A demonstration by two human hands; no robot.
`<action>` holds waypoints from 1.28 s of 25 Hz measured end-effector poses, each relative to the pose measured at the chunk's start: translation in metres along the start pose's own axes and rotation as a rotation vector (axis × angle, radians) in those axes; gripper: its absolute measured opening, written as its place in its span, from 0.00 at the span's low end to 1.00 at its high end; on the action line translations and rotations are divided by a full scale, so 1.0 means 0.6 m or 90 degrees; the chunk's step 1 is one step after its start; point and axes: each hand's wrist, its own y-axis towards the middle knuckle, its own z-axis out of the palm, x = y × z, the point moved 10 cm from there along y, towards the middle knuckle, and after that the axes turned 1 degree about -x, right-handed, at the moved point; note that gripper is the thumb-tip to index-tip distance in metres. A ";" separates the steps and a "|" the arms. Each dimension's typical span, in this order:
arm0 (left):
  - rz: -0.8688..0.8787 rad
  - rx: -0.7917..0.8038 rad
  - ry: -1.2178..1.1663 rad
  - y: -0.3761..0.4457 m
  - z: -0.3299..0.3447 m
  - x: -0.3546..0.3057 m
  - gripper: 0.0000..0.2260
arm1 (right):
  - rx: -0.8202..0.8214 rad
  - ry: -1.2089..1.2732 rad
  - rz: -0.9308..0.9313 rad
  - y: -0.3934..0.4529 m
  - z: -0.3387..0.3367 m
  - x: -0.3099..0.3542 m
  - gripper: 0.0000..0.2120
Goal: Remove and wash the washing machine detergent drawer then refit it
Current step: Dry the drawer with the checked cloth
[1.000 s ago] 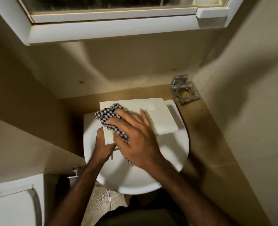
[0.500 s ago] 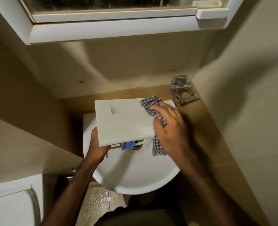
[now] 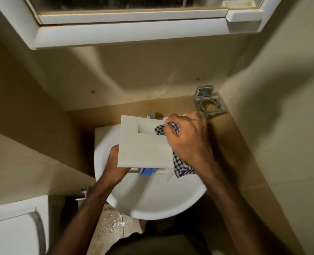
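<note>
A: Where's the detergent drawer [image 3: 143,146] at this moment?

B: Held over the white basin [image 3: 152,201], front panel facing up. The left hand [image 3: 115,162] is under its left edge; the fingers go beneath the panel, so I can't see how they lie, though they seem to be carrying it. The right hand [image 3: 187,142] is at the opposite side, fingers curled tight round a checked cloth [image 3: 182,167], pushing a corner of it into the handle recess just off the fingertips.

A: How will the drawer handle?

B: I'd judge it a light, stiff plastic moulding: it won't bend, but the thin ribs and the blue insert [image 3: 147,171] showing below the panel, nearer the wrists, could probably snap if squeezed. If it's wet it will be slippery. The best hold is likely the thick front panel or the long side walls, not the small parts inside.

A: And the cloth?

B: Soft and limp; the loose end hangs below the heel of the right hand, over the bowl.

A: What's around them?

B: A tap [image 3: 151,115] sits just beyond the fingertips, partly hidden by the drawer. A metal holder [image 3: 208,103] is fixed on the wall past the right knuckles. A white cabinet [image 3: 115,30] is overhead, and a toilet lid [image 3: 10,234] lies well off to the left of the left forearm.

A: Stage of the task?

B: Wiping, I'd say; refitting is not yet done.
</note>
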 end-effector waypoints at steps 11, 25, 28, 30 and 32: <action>0.050 -0.028 -0.034 0.030 -0.008 -0.038 0.15 | 0.088 0.112 -0.167 -0.023 0.073 0.139 0.17; -0.034 -0.176 -0.061 0.035 -0.080 0.046 0.21 | 0.029 0.150 -0.070 -0.046 0.005 0.000 0.13; -0.024 -0.144 -0.051 0.033 -0.070 0.033 0.24 | 0.072 0.133 -0.119 -0.041 0.009 -0.002 0.12; -0.031 -0.122 -0.039 0.030 -0.059 0.034 0.22 | 0.117 0.171 0.006 0.006 0.010 -0.056 0.13; -0.052 -0.110 -0.053 0.027 -0.046 0.039 0.22 | 0.138 0.245 0.104 0.033 0.008 -0.096 0.13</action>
